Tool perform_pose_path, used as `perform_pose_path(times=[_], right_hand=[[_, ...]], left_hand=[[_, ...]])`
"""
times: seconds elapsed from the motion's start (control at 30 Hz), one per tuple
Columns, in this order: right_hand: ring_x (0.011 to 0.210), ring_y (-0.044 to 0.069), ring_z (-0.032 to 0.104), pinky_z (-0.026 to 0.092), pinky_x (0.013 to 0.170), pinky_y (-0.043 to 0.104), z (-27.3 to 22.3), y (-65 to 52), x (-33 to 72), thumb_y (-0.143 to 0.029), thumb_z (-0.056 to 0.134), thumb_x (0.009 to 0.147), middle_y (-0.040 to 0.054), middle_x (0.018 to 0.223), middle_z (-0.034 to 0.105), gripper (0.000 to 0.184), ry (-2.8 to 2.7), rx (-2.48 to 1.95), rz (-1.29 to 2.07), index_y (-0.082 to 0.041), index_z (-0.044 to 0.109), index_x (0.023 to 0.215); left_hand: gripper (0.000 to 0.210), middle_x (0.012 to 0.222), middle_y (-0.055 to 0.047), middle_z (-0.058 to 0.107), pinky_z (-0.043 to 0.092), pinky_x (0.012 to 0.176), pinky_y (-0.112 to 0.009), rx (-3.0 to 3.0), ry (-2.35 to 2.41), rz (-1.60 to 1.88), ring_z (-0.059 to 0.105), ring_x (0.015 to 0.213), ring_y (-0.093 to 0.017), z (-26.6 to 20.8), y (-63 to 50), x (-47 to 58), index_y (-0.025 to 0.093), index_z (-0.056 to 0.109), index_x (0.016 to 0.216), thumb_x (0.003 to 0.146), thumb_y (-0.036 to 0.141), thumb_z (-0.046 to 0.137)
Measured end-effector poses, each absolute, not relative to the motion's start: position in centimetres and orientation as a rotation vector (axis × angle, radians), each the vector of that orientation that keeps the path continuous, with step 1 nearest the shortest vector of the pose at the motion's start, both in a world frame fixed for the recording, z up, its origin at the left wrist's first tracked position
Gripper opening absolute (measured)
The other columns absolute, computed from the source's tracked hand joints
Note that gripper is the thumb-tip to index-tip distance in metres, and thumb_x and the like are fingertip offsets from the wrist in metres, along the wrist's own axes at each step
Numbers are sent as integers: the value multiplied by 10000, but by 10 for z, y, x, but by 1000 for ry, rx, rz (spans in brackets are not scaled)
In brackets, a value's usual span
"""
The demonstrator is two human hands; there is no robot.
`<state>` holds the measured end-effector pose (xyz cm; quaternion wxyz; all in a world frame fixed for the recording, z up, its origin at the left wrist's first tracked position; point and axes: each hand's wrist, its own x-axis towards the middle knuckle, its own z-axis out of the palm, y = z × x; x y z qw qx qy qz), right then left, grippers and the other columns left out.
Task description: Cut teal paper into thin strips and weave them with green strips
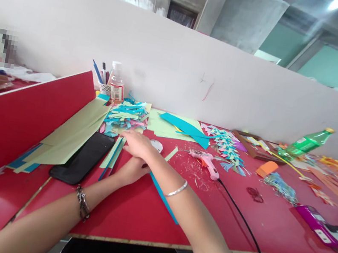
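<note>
My right hand (138, 144) reaches across to the left, its forearm crossing over my left wrist area. Its fingers are stretched apart at the upper ends of several narrow green and blue paper strips (112, 156). Below it lies my left hand (131, 171), whose fingers are mostly hidden behind my right wrist. A long blue paper strip (165, 199) runs out from under my right forearm towards the table's front edge; whether my left hand grips it is hidden. Just beyond my right wrist sits a white round disc (156, 145), partly covered.
A black phone (82, 157) lies by a red divider (27, 120). Cut paper strips (128, 115) are heaped beside a bottle (116, 85). A pink glue gun (207, 161) trails a black cord. Rightward are a green bottle (306, 145) and a purple power strip (320, 227).
</note>
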<state>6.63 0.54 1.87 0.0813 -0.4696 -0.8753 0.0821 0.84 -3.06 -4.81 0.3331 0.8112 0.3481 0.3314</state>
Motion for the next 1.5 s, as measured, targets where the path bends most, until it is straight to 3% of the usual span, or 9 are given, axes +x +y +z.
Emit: perform_pose_path(times=[0.17,0.33,0.43,0.57,0.73,0.93,1.03,1.23,1.5], right_hand=[[875,217,539,419,658,272,3,28,57,-345,530,731,75,982,568,282,-2610,-1412,362,-213,573,977],[837,181,553,410,651,231,-10,37,59,-149,576,658,55,939,598,204,-2544,-1395,457,-190,620,853],[784,153,566,405,649,212,-13,40,64,-87,531,666,41,850,635,189,-2487,-1356,513,-167,638,800],[769,125,566,401,669,197,-6,42,87,-105,486,704,32,835,649,203,-2374,-1310,576,-149,648,818],[648,81,536,401,582,182,27,32,146,-87,411,719,16,836,636,292,-2252,-1262,692,-150,617,915],[463,43,393,307,414,167,60,-11,218,-188,490,703,-21,671,556,227,-1800,-1205,1098,-188,583,910],[462,47,403,279,380,164,62,-31,237,-241,521,697,-22,627,531,180,-1696,-1203,1197,-178,592,850],[389,39,383,300,375,182,61,-57,252,-301,521,705,-38,555,532,152,-1518,-1030,1005,-187,578,789],[266,15,240,115,289,181,49,-64,258,-354,494,735,-57,469,513,171,-1255,-979,660,-199,560,762]], left_hand=[[212,985,-122,571,437,790,-407,2122,954,883,526,937,-258,-53,-30,9,122,489,928,726,142,425],[166,918,-86,591,454,719,-326,2146,942,883,544,854,-217,-51,-29,10,127,502,871,719,124,435],[101,776,-46,603,433,619,-256,2206,896,816,552,733,-179,-46,-30,9,125,533,759,745,150,435],[307,522,5,495,335,500,-208,2283,851,727,472,537,-119,-37,-34,7,130,492,534,803,252,406],[325,568,-11,523,312,525,-210,2330,860,702,461,554,-115,-34,-34,7,124,531,575,817,301,406],[314,587,-24,530,308,531,-221,2427,876,702,467,570,-128,-32,-33,6,138,550,599,825,294,399],[305,624,-34,531,318,538,-222,2539,905,691,486,594,-136,-29,-35,5,144,550,631,839,282,375],[291,675,-44,543,355,584,-222,2641,971,577,528,662,-153,-27,-38,7,151,544,677,850,288,355],[293,634,-24,515,341,565,-212,2638,1005,549,514,622,-136,-26,-39,7,153,512,628,845,284,364]])
